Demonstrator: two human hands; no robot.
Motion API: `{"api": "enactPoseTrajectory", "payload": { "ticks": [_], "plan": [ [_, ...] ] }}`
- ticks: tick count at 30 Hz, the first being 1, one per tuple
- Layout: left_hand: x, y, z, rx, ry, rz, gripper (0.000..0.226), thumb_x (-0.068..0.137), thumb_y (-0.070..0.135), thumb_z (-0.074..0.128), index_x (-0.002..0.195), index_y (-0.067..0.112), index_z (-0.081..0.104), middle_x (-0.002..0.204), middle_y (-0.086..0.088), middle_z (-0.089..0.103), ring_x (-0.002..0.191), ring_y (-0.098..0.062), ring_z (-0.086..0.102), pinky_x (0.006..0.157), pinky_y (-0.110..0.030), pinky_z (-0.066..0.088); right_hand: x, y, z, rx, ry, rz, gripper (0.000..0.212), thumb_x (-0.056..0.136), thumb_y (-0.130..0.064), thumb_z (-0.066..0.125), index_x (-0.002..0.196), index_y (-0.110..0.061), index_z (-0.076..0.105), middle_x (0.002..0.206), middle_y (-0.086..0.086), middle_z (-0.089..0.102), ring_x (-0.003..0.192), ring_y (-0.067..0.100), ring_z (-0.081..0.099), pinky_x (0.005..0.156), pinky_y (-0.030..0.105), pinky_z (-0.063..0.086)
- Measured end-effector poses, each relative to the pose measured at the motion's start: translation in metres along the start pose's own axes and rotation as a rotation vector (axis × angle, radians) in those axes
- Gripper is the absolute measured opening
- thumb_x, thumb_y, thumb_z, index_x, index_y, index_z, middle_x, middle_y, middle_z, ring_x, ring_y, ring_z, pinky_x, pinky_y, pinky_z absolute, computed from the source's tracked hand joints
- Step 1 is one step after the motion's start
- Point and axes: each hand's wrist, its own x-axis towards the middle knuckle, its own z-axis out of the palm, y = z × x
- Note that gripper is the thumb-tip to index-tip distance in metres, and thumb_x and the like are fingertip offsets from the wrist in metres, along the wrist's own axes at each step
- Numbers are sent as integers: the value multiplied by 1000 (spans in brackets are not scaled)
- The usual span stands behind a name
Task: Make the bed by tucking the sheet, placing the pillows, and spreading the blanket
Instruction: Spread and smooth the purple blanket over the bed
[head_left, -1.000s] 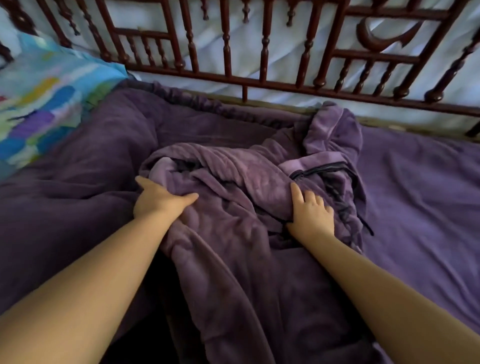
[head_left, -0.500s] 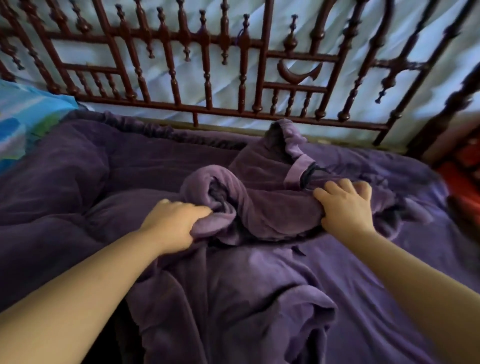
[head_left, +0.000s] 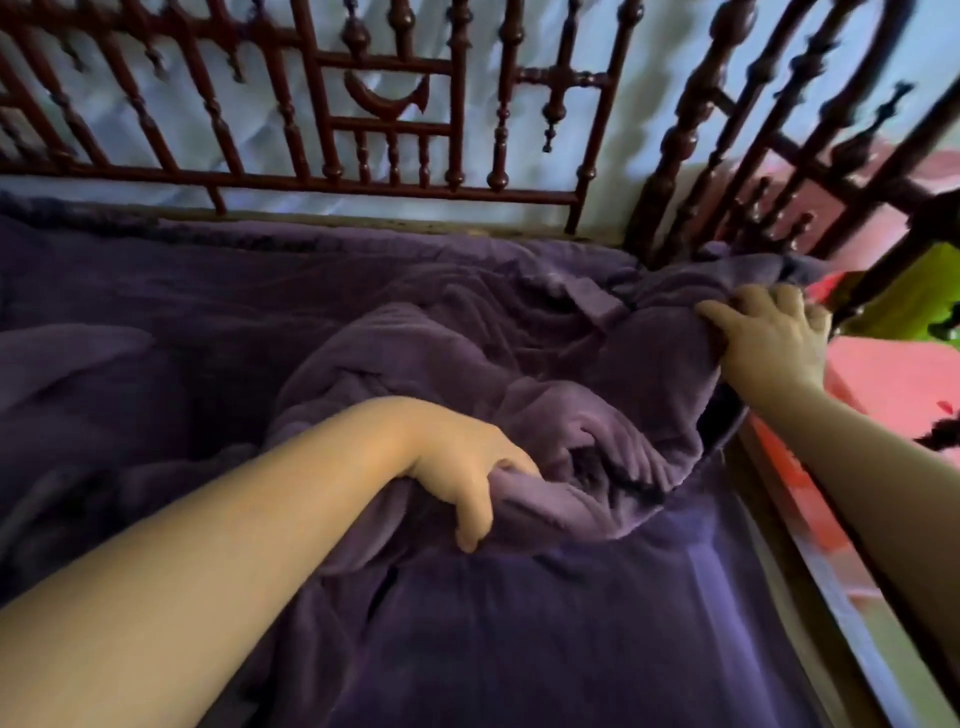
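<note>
A purple plush blanket (head_left: 613, 395) lies bunched in thick folds on the purple sheet (head_left: 597, 623) of the bed. My left hand (head_left: 467, 478) grips a fold of the blanket near the middle of the bed, thumb and fingers curled round it. My right hand (head_left: 769, 338) grips the blanket's far end at the bed's right corner, close to the wooden rail. No pillow is in view.
A dark red carved wooden bed rail (head_left: 363, 182) runs along the far side and meets a second rail (head_left: 737, 156) at the right corner. A pale cloth (head_left: 654, 104) hangs behind the rail. Pink and green things (head_left: 893, 312) lie beyond the bed's right edge.
Both hands have dragged the blanket to the right, toward the bed's right corner. The view has swung right, so the colourful pillow at the left is out of sight.
</note>
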Motion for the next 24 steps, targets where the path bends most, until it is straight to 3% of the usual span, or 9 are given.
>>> {"api": "enactPoseTrajectory", "payload": {
  "ticks": [2, 5, 7, 10, 12, 16, 20, 22, 24],
  "plan": [
    [37, 24, 30, -119, -176, -26, 63, 77, 6, 71, 133, 23, 48, 102, 2, 61, 89, -8, 53, 79, -20, 40, -23, 28, 25, -39, -227, 129, 32, 85, -12, 49, 114, -15, 62, 119, 21, 55, 114, 41, 47, 90, 48, 42],
    [79, 38, 64, -398, -326, -146, 55, 88, 15, 59, 139, 18, 40, 94, -2, 60, 83, -17, 59, 73, -22, 41, -56, 55, 61, 29, -580, 176, 28, 84, -8, 48, 107, -6, 64, 116, 22, 61, 109, 38, 58, 86, 43, 50],
    [100, 28, 69, -211, -119, -228, 42, 94, 19, 51, 136, 16, 46, 109, -5, 61, 96, -22, 62, 68, -22, 42, -69, 61, 80, 79, -711, 174, 29, 90, -14, 43, 105, 0, 63, 116, 23, 63, 108, 36, 59, 88, 39, 49],
    [126, -5, 64, -6, 426, -348, 35, 89, 21, 54, 123, 15, 58, 125, -6, 62, 114, -25, 58, 91, -24, 43, -74, 59, 111, 175, -809, 183, 41, 96, -30, 40, 110, 3, 61, 121, 24, 61, 113, 35, 57, 92, 37, 45],
    [137, -27, 53, 25, 663, -456, 37, 88, 27, 57, 123, 17, 56, 129, -7, 58, 121, -27, 52, 98, -33, 42, -68, 51, 132, 249, -821, 275, 52, 94, -39, 42, 117, 6, 54, 125, 26, 58, 118, 36, 53, 95, 37, 42],
    [149, -56, 30, 172, 819, -699, 72, 80, 47, 64, 140, 21, 34, 144, -10, 37, 136, -30, 30, 106, -42, 33, -46, 37, 161, 464, -767, 591, 84, 81, -55, 56, 136, 4, 30, 138, 26, 45, 127, 39, 44, 106, 42, 37],
    [165, -88, 4, 296, 778, -803, 103, 72, 61, 65, 150, 27, 6, 157, -18, 9, 146, -35, 6, 116, -50, 14, -15, 23, 185, 621, -747, 836, 112, 72, -56, 66, 147, -7, -1, 149, 22, 29, 135, 38, 34, 111, 43, 31],
    [175, -103, -14, 291, 692, -816, 112, 68, 65, 65, 150, 31, -4, 157, -20, 5, 145, -36, 13, 115, -50, 17, -4, 18, 202, 674, -712, 927, 122, 67, -56, 71, 147, -13, -10, 151, 23, 24, 135, 40, 32, 113, 45, 30],
    [187, -116, -28, 272, 599, -792, 117, 66, 63, 68, 148, 36, -10, 153, -22, 18, 137, -36, 33, 108, -45, 31, 3, 14, 218, 689, -671, 1018, 128, 62, -52, 76, 146, -19, -14, 149, 26, 25, 133, 43, 35, 111, 49, 32]
  ]
}}
